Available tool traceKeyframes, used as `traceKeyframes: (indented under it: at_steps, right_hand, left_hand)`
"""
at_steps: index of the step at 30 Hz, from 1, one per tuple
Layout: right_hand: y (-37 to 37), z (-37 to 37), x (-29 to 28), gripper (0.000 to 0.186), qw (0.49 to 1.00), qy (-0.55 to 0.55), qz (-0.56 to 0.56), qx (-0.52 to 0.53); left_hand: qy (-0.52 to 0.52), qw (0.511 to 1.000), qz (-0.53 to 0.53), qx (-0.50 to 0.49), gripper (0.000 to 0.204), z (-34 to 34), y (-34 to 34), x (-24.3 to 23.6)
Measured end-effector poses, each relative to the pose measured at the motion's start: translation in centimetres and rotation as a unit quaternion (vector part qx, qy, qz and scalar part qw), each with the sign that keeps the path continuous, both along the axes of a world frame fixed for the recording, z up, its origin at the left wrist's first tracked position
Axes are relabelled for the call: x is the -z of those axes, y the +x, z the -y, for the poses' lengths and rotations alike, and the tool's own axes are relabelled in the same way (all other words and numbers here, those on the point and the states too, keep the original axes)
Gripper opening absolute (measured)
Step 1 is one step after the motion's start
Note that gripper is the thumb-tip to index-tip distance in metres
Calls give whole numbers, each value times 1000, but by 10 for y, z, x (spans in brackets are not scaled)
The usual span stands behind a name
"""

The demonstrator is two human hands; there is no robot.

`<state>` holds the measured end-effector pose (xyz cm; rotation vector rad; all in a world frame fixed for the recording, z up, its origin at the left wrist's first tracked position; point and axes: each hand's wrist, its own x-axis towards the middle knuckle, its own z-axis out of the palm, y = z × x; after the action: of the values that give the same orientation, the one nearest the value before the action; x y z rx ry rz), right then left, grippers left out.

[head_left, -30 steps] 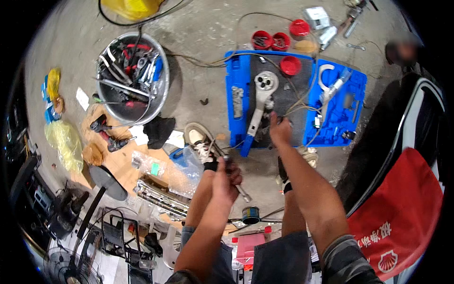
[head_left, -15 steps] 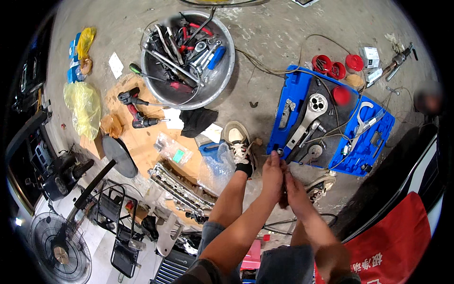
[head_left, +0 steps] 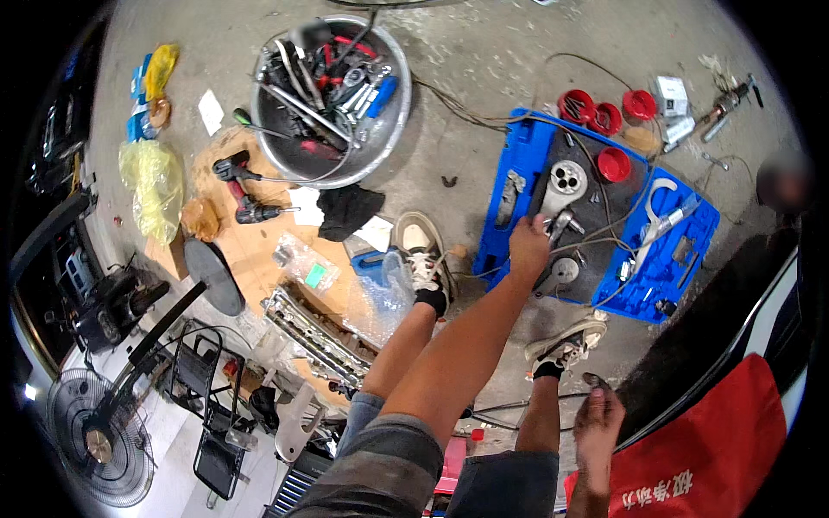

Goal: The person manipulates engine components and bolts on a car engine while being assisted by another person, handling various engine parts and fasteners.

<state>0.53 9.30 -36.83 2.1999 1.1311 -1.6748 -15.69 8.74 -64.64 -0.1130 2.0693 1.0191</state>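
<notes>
My left hand [head_left: 528, 250] reaches over the open blue tool case [head_left: 489, 250], its fingers curled around the handle of a long-handled metal tool [head_left: 567, 180]. That tool has a round head with several holes and lies in the case's grey tray. A smaller metal tool [head_left: 566, 224] and a round metal part [head_left: 563, 273] lie beside it. Low on the right, my right hand [head_left: 598, 427] pinches a small dark piece [head_left: 594, 380] between thumb and fingers; its exact kind cannot be made out.
A metal basin [head_left: 406, 95] full of hand tools stands at upper left. Red cups [head_left: 639, 104] sit behind the case, and a thin cable [head_left: 458, 108] runs across the floor. A cordless drill [head_left: 250, 203] and a long metal engine part [head_left: 315, 341] lie on cardboard at left.
My hands were together at the case's near edge and have separated. The left moved forward onto the tool in the case; the right drew back down and right with the small dark piece.
</notes>
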Motion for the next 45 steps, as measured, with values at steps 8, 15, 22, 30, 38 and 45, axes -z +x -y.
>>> traceKeyframes:
  at_steps: [8, 15, 22, 30, 38, 45]
  right_hand:
    - [37, 7, 15, 23, 998, -47, -43, -5]
    - [40, 10, 36, 10, 995, 63, -41, -60]
    - [-33, -1, -30, 8, 963, 115, -112, -218]
    - [-34, -4, -265, 24, 870, 134, -212, -425]
    - [63, -4, -480, 33, 889, 231, -93, -385]
    - [238, -2, -510, 50, 898, 394, -92, -172]
  left_hand:
    - [100, 954, 11, 282, 38, -59, 22, -4]
    - [210, 903, 142, 346, 28, 7, 17, -79]
    - [316, 835, 223, 390, 22, 71, -32, -230]
    - [207, 746, 413, 479, 26, 70, -63, -466]
    - [311, 698, 209, 610, 28, 11, 34, -673]
    - [268, 588, 137, 751, 27, -67, 209, -753]
